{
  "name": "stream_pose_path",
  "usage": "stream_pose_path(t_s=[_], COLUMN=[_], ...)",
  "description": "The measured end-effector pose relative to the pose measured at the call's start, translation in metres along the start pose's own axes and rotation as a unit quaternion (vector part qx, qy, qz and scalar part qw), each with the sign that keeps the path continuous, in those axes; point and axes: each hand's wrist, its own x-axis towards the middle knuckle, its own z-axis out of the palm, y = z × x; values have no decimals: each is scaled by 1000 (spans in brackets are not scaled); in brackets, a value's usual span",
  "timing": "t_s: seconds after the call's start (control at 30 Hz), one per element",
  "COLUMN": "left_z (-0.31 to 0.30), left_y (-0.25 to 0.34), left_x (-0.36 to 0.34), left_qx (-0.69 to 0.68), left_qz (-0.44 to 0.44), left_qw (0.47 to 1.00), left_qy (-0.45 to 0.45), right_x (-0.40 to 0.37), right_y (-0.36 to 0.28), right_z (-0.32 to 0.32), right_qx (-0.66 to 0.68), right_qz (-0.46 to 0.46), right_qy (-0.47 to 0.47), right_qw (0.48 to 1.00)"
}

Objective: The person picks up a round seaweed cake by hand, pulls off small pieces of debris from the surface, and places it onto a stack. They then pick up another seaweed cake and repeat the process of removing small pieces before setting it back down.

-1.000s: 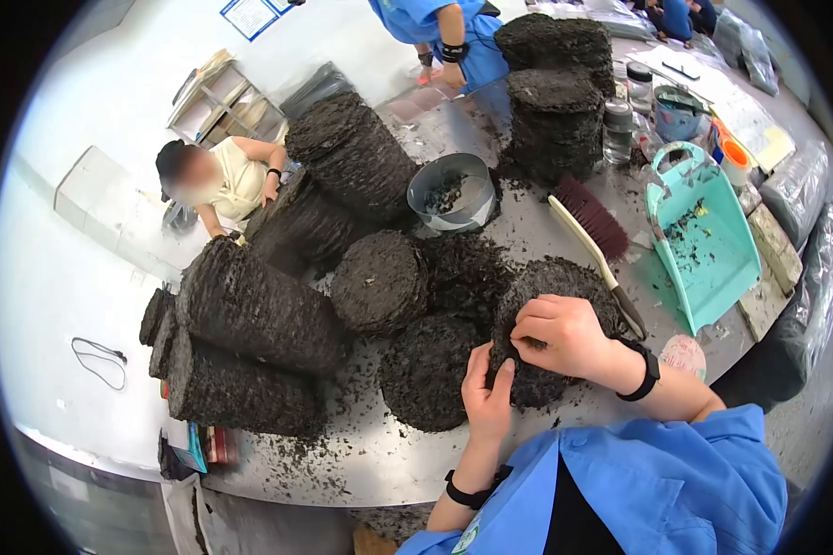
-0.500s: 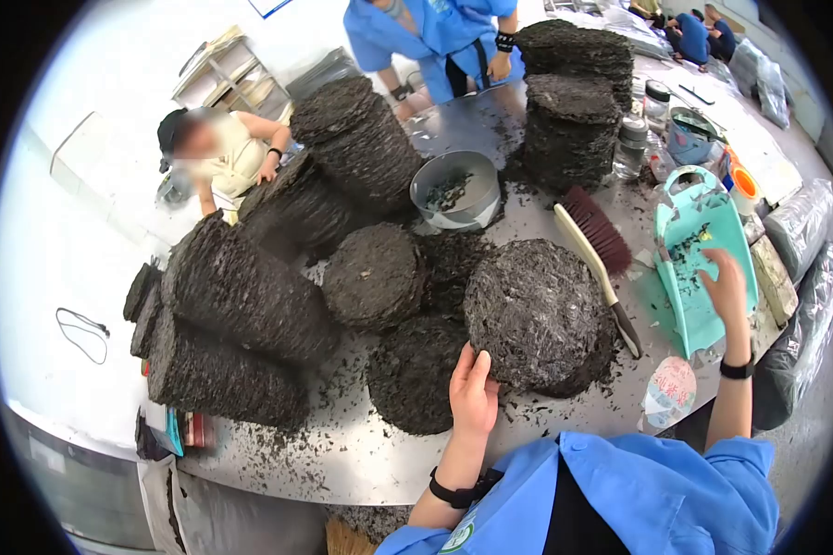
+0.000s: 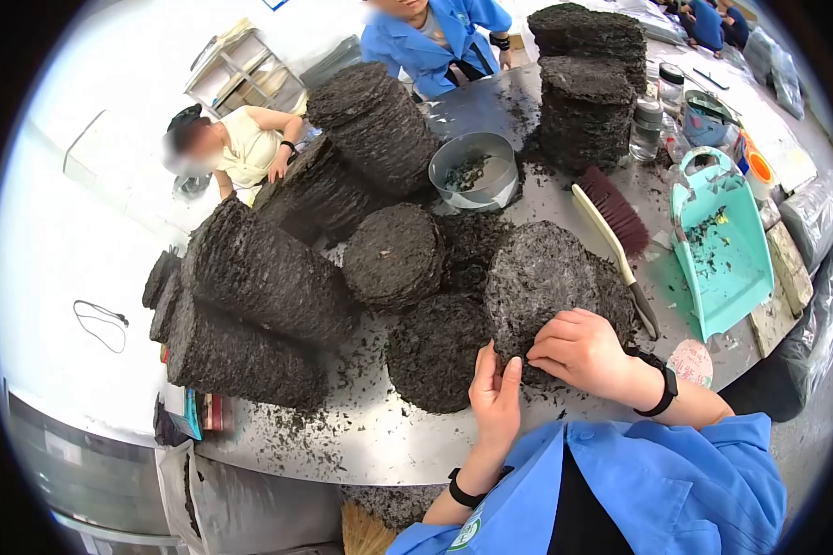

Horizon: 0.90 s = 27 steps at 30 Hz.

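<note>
A round, dark cake of dried seaweed is tilted up over the metal table. My left hand grips its lower left edge, with the thumb on the near face. My right hand rests against the lower face, its fingertips pinched together; whatever lies between them is too small to make out. Behind it, partly covered, lies another seaweed cake. To the left of my hands is a further flat seaweed cake, and a round stack of cakes stands beyond that.
Tall seaweed stacks fill the left side. A metal ring holds scraps. Right of the cake lie a brush and a turquoise dustpan with scraps in it. Crumbs litter the metal table. Two people sit or stand across it.
My right hand has come from the dustpan to the seaweed cake and closed its fingers at the lower face. My left hand still holds the edge. The whole view has shifted slightly.
</note>
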Motion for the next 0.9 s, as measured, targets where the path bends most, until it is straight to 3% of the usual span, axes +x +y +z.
stream_pose_path(t_s=[0.07, 0.13, 0.17, 0.27, 0.3, 0.33, 0.4, 0.43, 0.47, 0.5, 0.53, 0.57, 0.6, 0.63, 0.7, 0.73, 0.77, 0.8, 0.87, 0.9], left_z=[2, 3, 2, -2, -5, -10, -28, -40, -57, -76, -88, -92, -99, -105, -89, -75, -59, -45, -24, -18], left_y=[3, 0, -1, -5, -5, -5, -4, -2, 2, 3, -1, -4, -4, -1, -8, -8, -6, -8, -12, -11], left_x=[-2, -2, -2, 0, 2, 3, 5, 5, 4, 4, 6, 8, 7, 7, 8, 9, 10, 12, 13, 12], left_qx=[69, 84, 102, 62, 43, 43, -97, -138, -85, -108, -130, -126, -122, -118, -141, -144, -149, -143, -126, -132], left_qz=[22, 7, -5, -20, -22, -23, -75, -62, -106, -75, -45, -50, -49, -43, -50, -54, -62, -71, -93, -94], left_qw=[997, 996, 995, 998, 999, 999, 989, 985, 982, 982, 981, 982, 981, 979, 978, 980, 981, 982, 984, 984], left_qy=[-9, -18, -20, -11, -4, 7, 86, 84, 132, 133, 133, 129, 143, 159, 149, 129, 110, 101, 85, 78], right_x=[-2, -1, -1, -1, -4, -8, -26, -44, -73, -109, -115, -150, -151, -156, -146, -139, -120, -81, -35, -25], right_y=[-4, -8, -8, -2, 1, 4, 24, 43, 66, 101, 108, 142, 149, 148, 129, 123, 102, 68, 30, 22], right_z=[-4, -7, -8, -12, -21, -30, -68, -84, -98, -120, -145, -168, -176, -169, -163, -144, -119, -96, -61, -40], right_qx=[-16, -96, -97, -57, 69, 198, 358, 441, 519, 490, 564, 246, -98, -89, -128, 133, 84, 77, 164, 159], right_qz=[2, -4, 1, 12, 65, 118, 207, 223, 244, 258, 306, 427, 493, 493, 368, 425, 394, 305, 166, 95], right_qy=[-16, -115, -116, -110, -81, -52, -50, -13, 60, 111, 170, 136, 78, 77, 119, 174, 122, 76, -19, -22], right_qw=[1000, 989, 989, 992, 992, 972, 909, 869, 817, 825, 748, 859, 861, 862, 913, 878, 907, 946, 972, 982])
